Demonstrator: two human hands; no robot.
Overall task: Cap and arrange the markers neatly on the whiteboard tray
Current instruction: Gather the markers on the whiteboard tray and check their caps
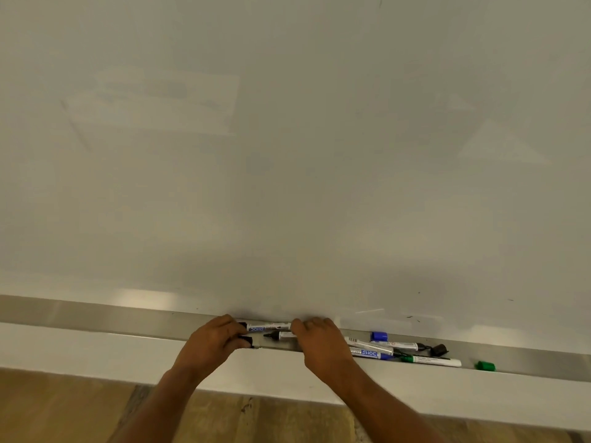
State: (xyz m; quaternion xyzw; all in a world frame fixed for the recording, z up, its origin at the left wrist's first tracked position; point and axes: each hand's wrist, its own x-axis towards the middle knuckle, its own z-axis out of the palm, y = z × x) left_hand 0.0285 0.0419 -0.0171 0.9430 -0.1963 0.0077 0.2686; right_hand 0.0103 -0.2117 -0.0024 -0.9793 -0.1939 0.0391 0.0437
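Two hands work at the whiteboard tray (96,318) in the lower middle of the frame. Left hand (212,342), fingers curled narrow, pinches a black cap (246,340), apparently lining it up with the bare tip of the open black marker (281,335) gripped by the right hand (319,342). A capped marker (268,326) lies just behind. At lower right, loose markers (383,348) crisscross, with blue cap (379,336), another black cap (439,349) and green cap (485,366) apart, crowding the tray.
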